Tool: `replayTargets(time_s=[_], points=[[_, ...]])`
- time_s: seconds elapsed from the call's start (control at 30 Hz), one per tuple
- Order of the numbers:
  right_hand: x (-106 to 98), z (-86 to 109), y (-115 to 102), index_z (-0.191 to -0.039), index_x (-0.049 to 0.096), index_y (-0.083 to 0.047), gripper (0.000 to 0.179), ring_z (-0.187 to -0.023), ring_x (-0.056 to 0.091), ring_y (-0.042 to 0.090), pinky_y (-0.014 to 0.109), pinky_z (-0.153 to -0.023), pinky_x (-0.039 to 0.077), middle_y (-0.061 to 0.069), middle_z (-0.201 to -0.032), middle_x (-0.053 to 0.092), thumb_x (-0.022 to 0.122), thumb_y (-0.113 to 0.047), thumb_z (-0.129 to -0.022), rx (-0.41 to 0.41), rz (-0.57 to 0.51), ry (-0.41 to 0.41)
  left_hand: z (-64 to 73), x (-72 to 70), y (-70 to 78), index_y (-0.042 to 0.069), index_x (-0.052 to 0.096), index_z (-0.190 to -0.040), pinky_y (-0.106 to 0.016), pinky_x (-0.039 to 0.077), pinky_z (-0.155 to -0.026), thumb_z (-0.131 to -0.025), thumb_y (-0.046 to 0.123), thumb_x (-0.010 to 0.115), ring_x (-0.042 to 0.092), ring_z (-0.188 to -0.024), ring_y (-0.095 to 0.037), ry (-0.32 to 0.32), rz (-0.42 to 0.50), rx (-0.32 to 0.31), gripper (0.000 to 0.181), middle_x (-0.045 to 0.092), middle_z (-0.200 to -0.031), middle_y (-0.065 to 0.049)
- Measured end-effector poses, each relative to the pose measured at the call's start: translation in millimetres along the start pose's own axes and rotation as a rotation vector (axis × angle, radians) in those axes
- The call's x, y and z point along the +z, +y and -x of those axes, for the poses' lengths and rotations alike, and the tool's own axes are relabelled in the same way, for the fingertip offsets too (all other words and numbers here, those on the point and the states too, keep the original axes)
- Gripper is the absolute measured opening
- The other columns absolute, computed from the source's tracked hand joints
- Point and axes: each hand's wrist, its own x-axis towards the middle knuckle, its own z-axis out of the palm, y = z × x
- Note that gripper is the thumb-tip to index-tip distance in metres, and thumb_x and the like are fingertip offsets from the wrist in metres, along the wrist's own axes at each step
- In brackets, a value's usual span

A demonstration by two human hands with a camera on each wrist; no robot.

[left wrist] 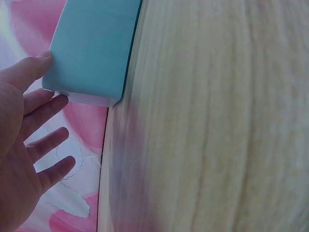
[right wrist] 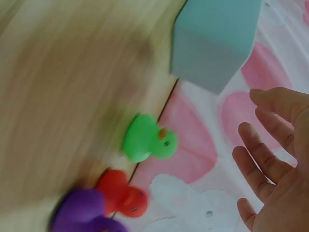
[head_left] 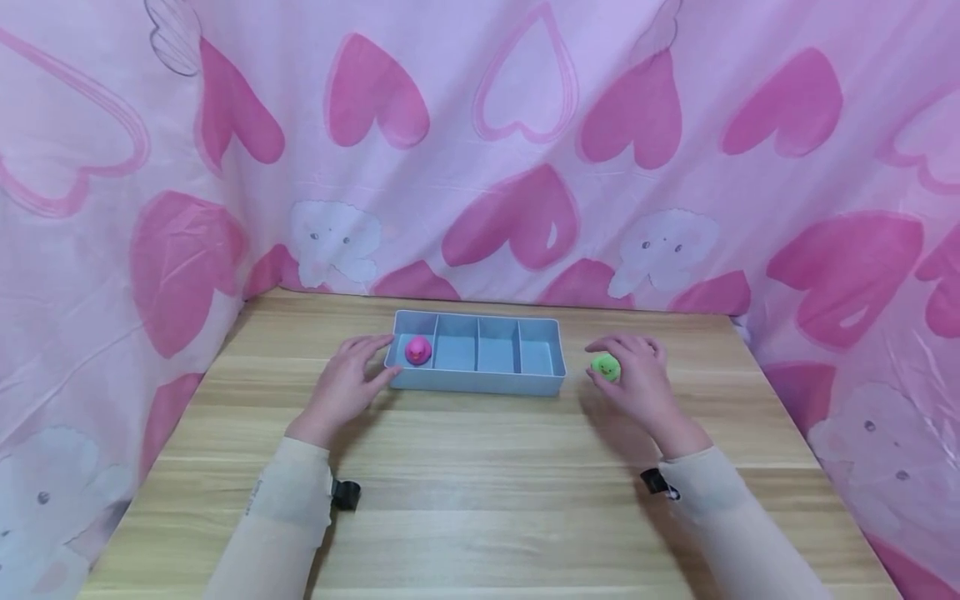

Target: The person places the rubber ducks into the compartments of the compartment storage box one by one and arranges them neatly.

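A blue-grey divided box (head_left: 480, 381) stands toward the back of the table, a pink toy duck (head_left: 417, 350) in its leftmost compartment. My left hand (head_left: 347, 385) is at the box's left end, its thumb and fingertips touching the corners. The left wrist view shows that hand (left wrist: 21, 116) with fingers spread and fairly straight. To the right of the box, my right hand (head_left: 636, 377) hovers around a green toy duck (head_left: 606, 367). In the right wrist view, its fingers (right wrist: 258, 152) are loosely extended, apart from the green duck (right wrist: 141, 138).
Beside the green duck in the right wrist view lie a red toy duck (right wrist: 113, 188) and a purple toy duck (right wrist: 79, 212). The wooden table (head_left: 480, 483) is bordered behind and at both sides by a pink heart-print curtain (head_left: 450, 192).
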Motion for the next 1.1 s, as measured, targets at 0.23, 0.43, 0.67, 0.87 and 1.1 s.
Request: replayTargets(time_s=[0.23, 0.43, 0.67, 0.87, 1.1], points=[[-1, 4.6, 26, -0.116, 0.071, -0.012, 0.033, -0.124, 0.053, 0.039, 0.069, -0.113, 0.020, 0.012, -0.122, 0.068, 0.084, -0.017, -0.086, 0.092, 0.037, -0.069, 0.2, 0.0, -1.2, 0.014, 0.049, -0.154, -0.064, 0.034, -0.120, -0.100, 0.043, 0.067, 0.036, -0.149, -0.038, -0.002, 0.005, -0.005, 0.064, 0.048, -0.158, -0.013], [2, 9.0, 38, -0.119, 0.070, -0.013, 0.034, -0.129, 0.050, 0.039, 0.071, -0.114, 0.016, 0.015, -0.127, 0.066, 0.082, -0.022, -0.088, 0.163, 0.058, -0.139, 0.6, -0.2, -0.2, 0.014, 0.049, -0.154, -0.065, 0.034, -0.120, -0.100, 0.042, 0.068, 0.036, -0.149, -0.038, -0.006, 0.004, -0.007, 0.064, 0.048, -0.158, -0.014], [5, 6.2, 43, -0.122, 0.070, -0.014, 0.038, -0.131, 0.049, 0.039, 0.072, -0.114, 0.013, 0.015, -0.130, 0.065, 0.083, -0.024, -0.088, 0.214, 0.064, -0.178, -0.2, 0.3, 0.8, 0.015, 0.048, -0.154, -0.065, 0.034, -0.120, -0.100, 0.043, 0.067, 0.036, -0.150, -0.038, -0.010, 0.003, -0.010, 0.064, 0.048, -0.158, -0.013], [6, 1.8, 44, -0.121, 0.070, -0.012, 0.037, -0.128, 0.049, 0.041, 0.072, -0.113, 0.011, 0.017, -0.129, 0.065, 0.082, -0.022, -0.088, 0.225, 0.051, -0.218, 1.0, -0.5, 2.0, 0.014, 0.048, -0.155, -0.065, 0.035, -0.120, -0.100, 0.042, 0.067, 0.036, -0.149, -0.038, -0.021, 0.015, -0.021, 0.064, 0.047, -0.159, -0.014], [7, -0.8, 48, -0.115, 0.072, -0.012, 0.033, -0.122, 0.053, 0.039, 0.070, -0.112, 0.013, 0.015, -0.124, 0.068, 0.084, -0.021, -0.086, 0.219, 0.062, -0.221, 1.0, -0.9, 2.3, 0.014, 0.048, -0.155, -0.065, 0.034, -0.120, -0.100, 0.042, 0.067, 0.036, -0.150, -0.038, -0.020, 0.010, -0.017, 0.064, 0.047, -0.159, -0.014]])
